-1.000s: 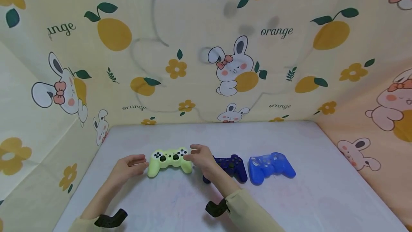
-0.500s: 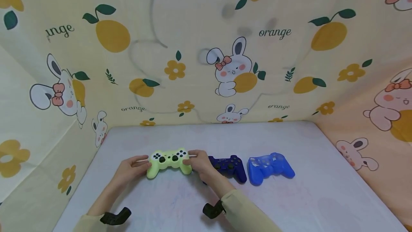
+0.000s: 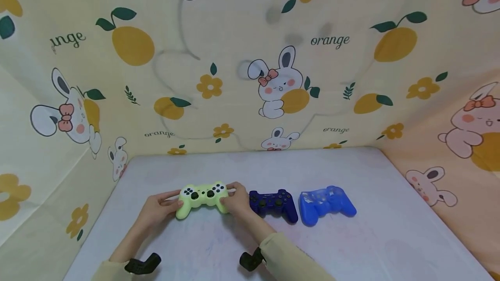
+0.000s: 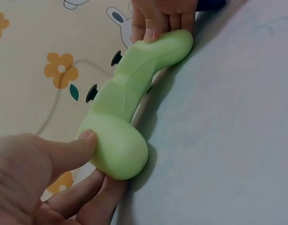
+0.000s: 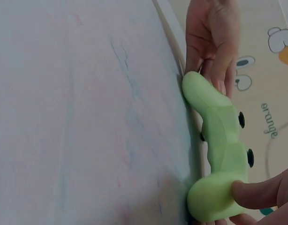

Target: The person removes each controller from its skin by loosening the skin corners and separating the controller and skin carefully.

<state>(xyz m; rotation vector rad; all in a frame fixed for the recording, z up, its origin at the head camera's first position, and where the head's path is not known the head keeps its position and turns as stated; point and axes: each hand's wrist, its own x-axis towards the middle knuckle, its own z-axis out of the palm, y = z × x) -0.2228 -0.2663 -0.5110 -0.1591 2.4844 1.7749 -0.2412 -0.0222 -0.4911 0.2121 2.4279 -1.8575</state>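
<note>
A light green game controller (image 3: 202, 197) with black thumbsticks lies face up between both hands, low over the white table. My left hand (image 3: 155, 210) pinches its left grip, thumb on top and fingers beneath, as the left wrist view shows on the green controller (image 4: 117, 140). At the other end my right hand (image 3: 239, 203) holds the right grip the same way; in the right wrist view the thumb presses on the green controller (image 5: 214, 194). Just right of that hand sits a dark blue controller (image 3: 275, 205), its left grip partly hidden behind the hand.
Farther right on the table (image 3: 351, 250) lies a bright blue controller-shaped piece (image 3: 327, 203) with glossy pale patches on top. A cloth backdrop (image 3: 218, 21) printed with rabbits and oranges stands behind the table and along both sides. Black wrist cameras sit on both sleeves.
Both hands have closed in from the sides and now grip the green controller's two ends. The right hand has come left and down, uncovering more of the dark blue controller.
</note>
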